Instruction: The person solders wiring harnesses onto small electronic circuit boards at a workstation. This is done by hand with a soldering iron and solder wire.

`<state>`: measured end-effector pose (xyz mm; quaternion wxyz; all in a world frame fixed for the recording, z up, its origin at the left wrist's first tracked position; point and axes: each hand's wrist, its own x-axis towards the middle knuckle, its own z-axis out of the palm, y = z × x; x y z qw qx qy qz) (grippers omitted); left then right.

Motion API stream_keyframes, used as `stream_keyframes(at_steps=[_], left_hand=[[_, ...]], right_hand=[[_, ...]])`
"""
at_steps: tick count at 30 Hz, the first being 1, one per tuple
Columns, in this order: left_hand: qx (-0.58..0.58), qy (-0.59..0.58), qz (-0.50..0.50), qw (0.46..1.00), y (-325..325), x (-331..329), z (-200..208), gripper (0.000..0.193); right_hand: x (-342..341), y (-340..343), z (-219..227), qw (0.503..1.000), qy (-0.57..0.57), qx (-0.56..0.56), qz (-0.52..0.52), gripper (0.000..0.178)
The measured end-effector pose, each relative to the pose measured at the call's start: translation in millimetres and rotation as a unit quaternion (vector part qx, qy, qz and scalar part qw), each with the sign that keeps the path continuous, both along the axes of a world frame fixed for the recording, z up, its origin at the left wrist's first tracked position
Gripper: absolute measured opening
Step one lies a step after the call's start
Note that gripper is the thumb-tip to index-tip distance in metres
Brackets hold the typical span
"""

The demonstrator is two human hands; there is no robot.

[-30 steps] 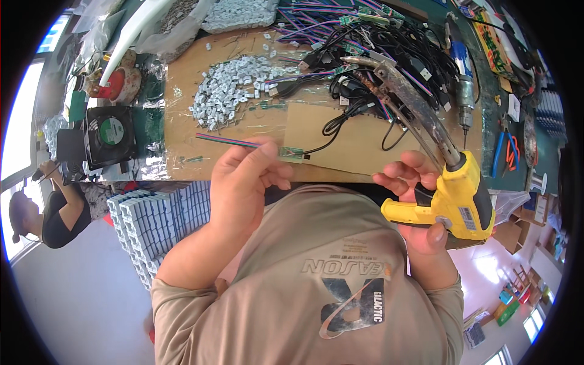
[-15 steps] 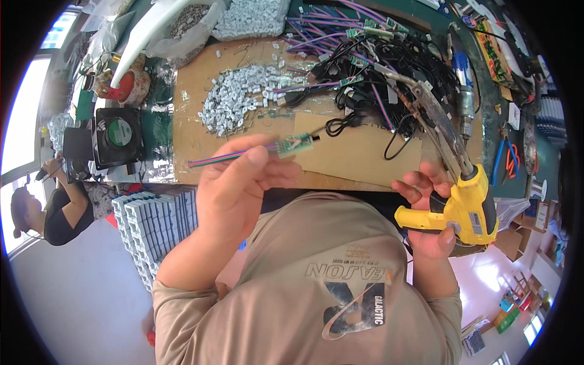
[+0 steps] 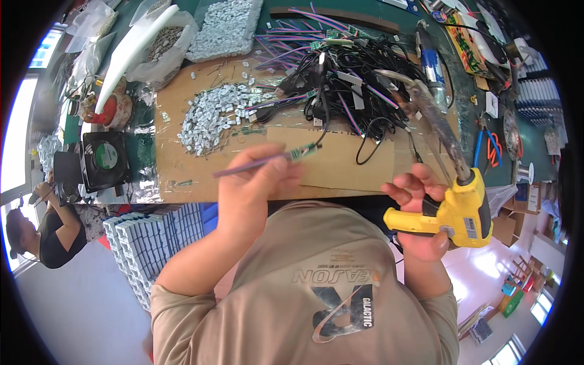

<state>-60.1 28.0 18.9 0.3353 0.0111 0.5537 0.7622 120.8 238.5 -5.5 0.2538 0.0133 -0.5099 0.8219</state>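
Observation:
My left hand [image 3: 254, 185] pinches a small green circuit board [image 3: 302, 151] between thumb and fingers above the cardboard's front part. Purplish wires [image 3: 246, 167] trail from the board to the left. A black cable passes right at the board's far end; whether they are joined I cannot tell. In my right hand [image 3: 420, 207] is a yellow soldering gun [image 3: 467, 210], its handle lying across the palm. Its long metal tip [image 3: 441, 128] points up and away, over the bundle of black cables [image 3: 340, 91].
White plastic pieces [image 3: 213, 115] lie heaped on the cardboard [image 3: 173, 140], left of the cables. A fan [image 3: 104, 159] stands at the left. Pliers [image 3: 486, 146] and an electric screwdriver [image 3: 433, 67] lie at the right. Another person [image 3: 52, 225] sits far left.
The whole view has shifted, so the bench appears further left. My left hand has carried the circuit board rightward over the bench, tilting it. The soldering gun stays in my right hand.

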Motion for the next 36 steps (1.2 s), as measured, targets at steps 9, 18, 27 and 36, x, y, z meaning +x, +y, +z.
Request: stream_keyframes(at_steps=[9, 18, 27, 36], left_hand=[[-0.272, 0.378, -0.129, 0.876, -8, 5, -5, 0.013], [-0.298, 0.412, -0.18, 0.842, -36, -18, 19, 0.032], [-0.364, 0.585, -0.229, 0.687, -13, -16, 5, 0.023], [-0.382, 0.47, -0.325, 0.726, -3, -28, 19, 0.015]], right_hand=[[-57, -36, -1, 0.981, -0.122, -0.061, 0.137, 0.079], [-79, -49, -24, 0.978, -0.155, -0.078, 0.118, 0.071], [-89, -43, -17, 0.986, -0.134, -0.018, 0.1, 0.073], [-89, -42, -19, 0.986, -0.137, -0.011, 0.091, 0.072]])
